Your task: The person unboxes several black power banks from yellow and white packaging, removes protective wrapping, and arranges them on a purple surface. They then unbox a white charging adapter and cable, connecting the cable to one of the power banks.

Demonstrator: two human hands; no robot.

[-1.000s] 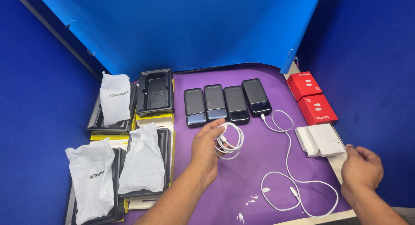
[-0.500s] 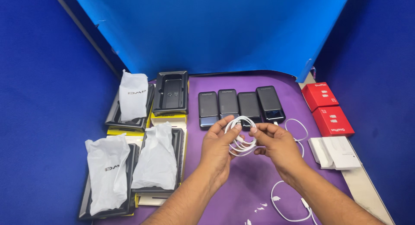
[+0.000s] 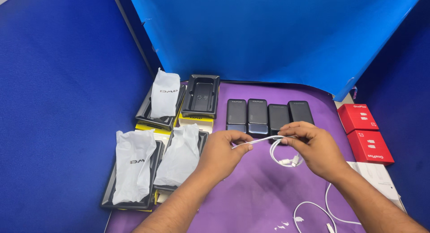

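While pinched between thumb and forefinger of the left hand (image 3: 224, 152) and clamped in the fingertips of the right hand (image 3: 313, 148), stretched straight from one to the other: white cable (image 3: 260, 140), held above the middle of the purple mat (image 3: 251, 197). Mid-straightening, by the look of it; calls next for a firm pinch on both sides while drawing the slack through. Thin, glossy, limp, with a small loop and plugs hanging under the right hand. Beyond, toward the mat's back edge, four dark power banks (image 3: 268, 114) in a row. Near the front right corner, a second white cable (image 3: 313, 210) lying loose.

Loose white cable (image 3: 313, 210) & white box (image 3: 380, 181) cut off, bottom-right.
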